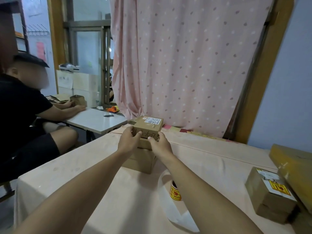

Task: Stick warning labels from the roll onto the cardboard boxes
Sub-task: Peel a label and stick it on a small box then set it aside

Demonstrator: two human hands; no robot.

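Progress is partial: the right box point(270, 198) at four o'clock carries a yellow label point(279, 188). Left hand point(129, 141) and right hand point(160, 143) grip the top box point(148, 126) at twelve, with no warning label showing. The roll point(175, 192) lies at five.

Reaching way out front with both bare arms, elbows nearly straight, forearms angling in toward each other. Pinching a small cardboard box point(148, 126) from both ends: left grip point(130, 140) on the left end, fingers curled round it, and right grip point(160, 143) on the right end, knuckles up, fingers bent against the near face. Keeping wrists about level, backs of both hands facing up, close together.
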